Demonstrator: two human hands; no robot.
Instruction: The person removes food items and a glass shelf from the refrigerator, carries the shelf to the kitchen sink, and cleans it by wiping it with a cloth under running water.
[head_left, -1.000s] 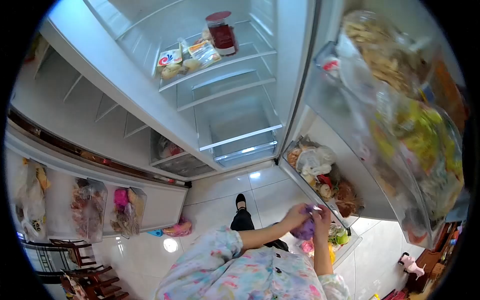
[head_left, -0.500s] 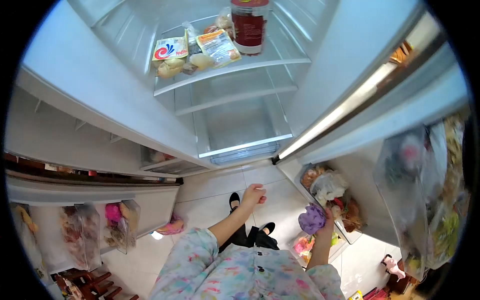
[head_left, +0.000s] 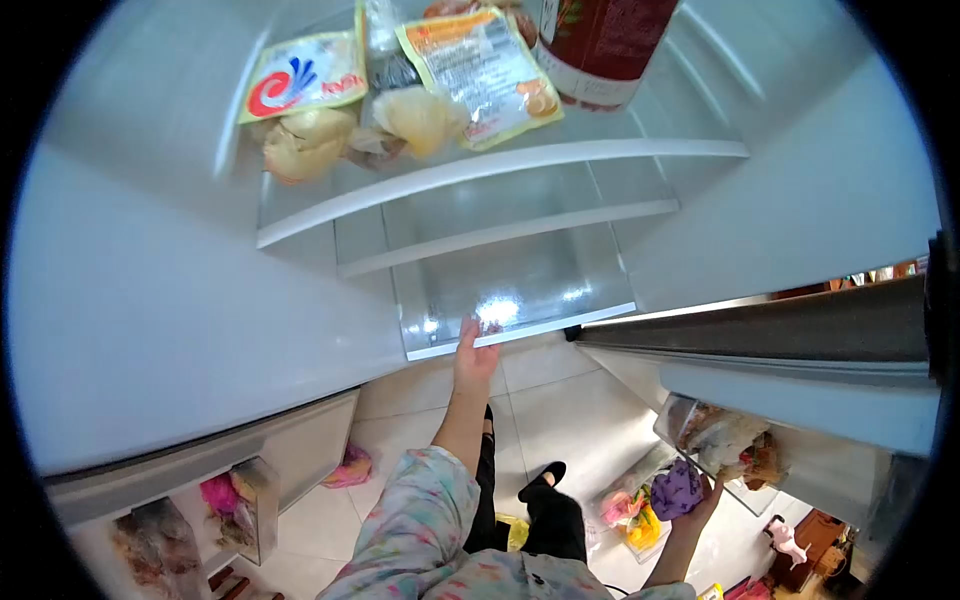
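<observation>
left hand (head_left: 476, 348): extended forward | right hand (head_left: 698, 508): low, apparently clasped

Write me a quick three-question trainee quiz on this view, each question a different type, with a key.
1. Multiple choice: which hand holds the purple bundle? A) left B) right C) both
2. True or false: the dark red jar is on the same shelf as the packet with the red-and-blue swirl.
3. Fill in: the left hand is at the front edge of the ____ visible fridge shelf.

Key: 1. B, the right hand. 2. True. 3. Lowest.
</observation>
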